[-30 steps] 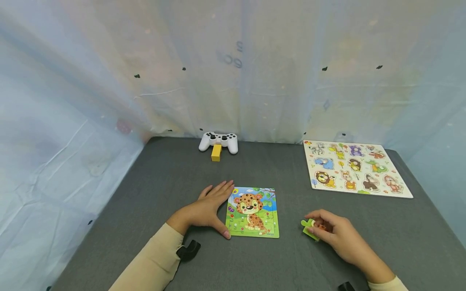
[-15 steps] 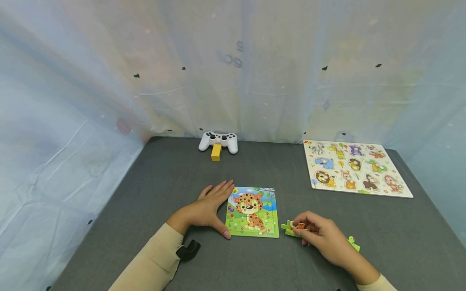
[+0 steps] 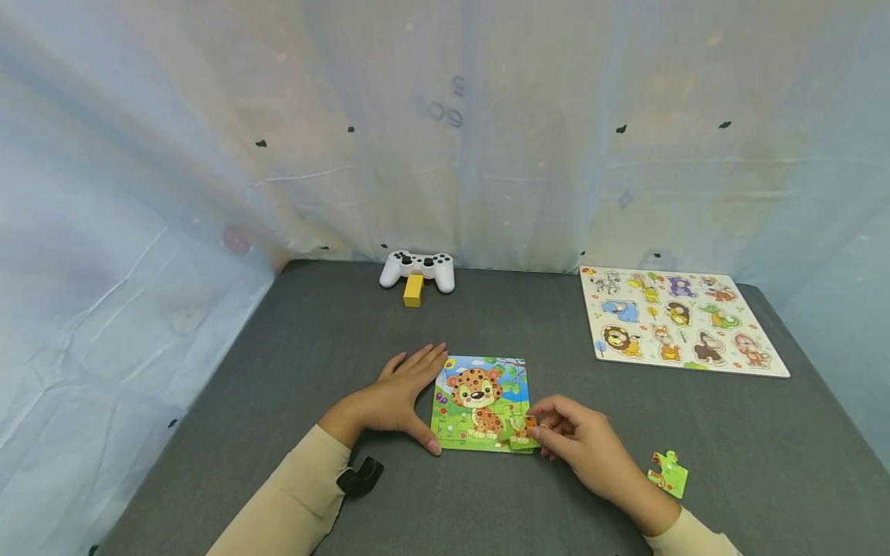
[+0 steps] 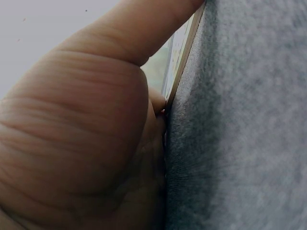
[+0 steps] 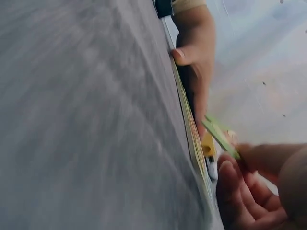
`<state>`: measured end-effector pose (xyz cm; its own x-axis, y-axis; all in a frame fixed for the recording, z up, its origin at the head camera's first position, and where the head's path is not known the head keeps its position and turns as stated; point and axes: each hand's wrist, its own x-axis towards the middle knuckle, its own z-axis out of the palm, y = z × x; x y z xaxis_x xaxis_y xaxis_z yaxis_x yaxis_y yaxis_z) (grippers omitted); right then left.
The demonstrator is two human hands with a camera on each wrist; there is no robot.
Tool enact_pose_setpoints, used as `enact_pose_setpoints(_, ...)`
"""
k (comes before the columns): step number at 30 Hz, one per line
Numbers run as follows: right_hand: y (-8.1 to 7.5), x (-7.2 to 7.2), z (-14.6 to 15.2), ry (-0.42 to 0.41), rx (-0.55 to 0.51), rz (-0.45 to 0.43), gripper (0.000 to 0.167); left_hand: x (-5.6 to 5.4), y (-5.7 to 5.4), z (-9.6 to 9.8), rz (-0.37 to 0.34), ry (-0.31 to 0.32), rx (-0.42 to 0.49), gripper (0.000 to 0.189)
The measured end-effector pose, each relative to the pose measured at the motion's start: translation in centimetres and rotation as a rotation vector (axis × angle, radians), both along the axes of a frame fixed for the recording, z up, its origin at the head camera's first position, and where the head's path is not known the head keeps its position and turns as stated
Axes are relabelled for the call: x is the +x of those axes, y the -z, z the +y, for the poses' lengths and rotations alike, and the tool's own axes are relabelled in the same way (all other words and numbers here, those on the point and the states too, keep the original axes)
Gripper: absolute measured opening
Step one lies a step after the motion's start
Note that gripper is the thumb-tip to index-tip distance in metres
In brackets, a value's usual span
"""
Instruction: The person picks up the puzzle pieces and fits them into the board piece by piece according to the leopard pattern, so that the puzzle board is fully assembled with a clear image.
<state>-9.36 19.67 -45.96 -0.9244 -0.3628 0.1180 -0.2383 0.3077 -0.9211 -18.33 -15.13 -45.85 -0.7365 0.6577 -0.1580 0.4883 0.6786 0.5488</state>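
A square leopard jigsaw puzzle (image 3: 480, 398) lies on the grey table. My left hand (image 3: 403, 394) is spread along its left edge, fingers straight, thumb at the lower left corner. In the left wrist view, the thumb and palm (image 4: 81, 129) are beside the puzzle's thin edge. My right hand (image 3: 580, 444) pinches a green and orange jigsaw piece (image 3: 520, 432) over the puzzle's lower right corner. In the right wrist view, that piece (image 5: 220, 139) is tilted and held above the board. A second green jigsaw piece (image 3: 669, 475) lies loose right of my right wrist.
At the back right lies a white animal peg board (image 3: 688, 367). A white game controller (image 3: 439, 266) sits at the back, with a yellow block (image 3: 413, 292) touching or just in front of it. Pale plastic sheeting (image 3: 514, 154) hangs behind the table.
My right hand has carried the jigsaw piece left, from the bare table to the puzzle's lower right corner. The second piece has come into view from behind that hand. My left hand stays put.
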Motion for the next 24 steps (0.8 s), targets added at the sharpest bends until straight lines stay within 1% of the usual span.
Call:
enact_pose_setpoints(3, 0.0, -0.4, -1.1, 0.013, -0.025, -0.015, 0.025, 0.0, 0.0, 0.0, -0.002, 0.002, 0.010, 0.150)
enact_pose_setpoints(6, 0.0, -0.7, -2.3, 0.012, -0.060, -0.052, 0.027, 0.1, 0.1, 0.1, -0.004, 0.002, 0.017, 0.151)
enact_pose_setpoints(8, 0.0, -0.8, -3.0, 0.021, -0.076, -0.086, 0.024, 0.0, 0.0, 0.1, -0.005, 0.002, 0.018, 0.151)
enact_pose_setpoints(10, 0.0, -0.8, -3.6, 0.042, -0.084, -0.110, 0.017, 0.0, 0.0, 0.1, -0.003, 0.003, 0.015, 0.151)
enact_pose_setpoints(14, 0.2, -0.9, -4.9, 0.095, -0.092, -0.129, 0.006, -0.1, 0.1, 0.1, 0.004, 0.000, 0.005, 0.150)
enact_pose_setpoints(21, 0.4, -1.1, -6.4, 0.163, -0.108, -0.152, 0.004, 0.0, 0.2, 0.0, -0.001, -0.005, 0.003, 0.150)
enact_pose_setpoints(24, 0.4, -1.1, -6.6, 0.185, -0.086, -0.146, 0.003, -0.1, 0.3, 0.0, 0.004, -0.003, 0.007, 0.150)
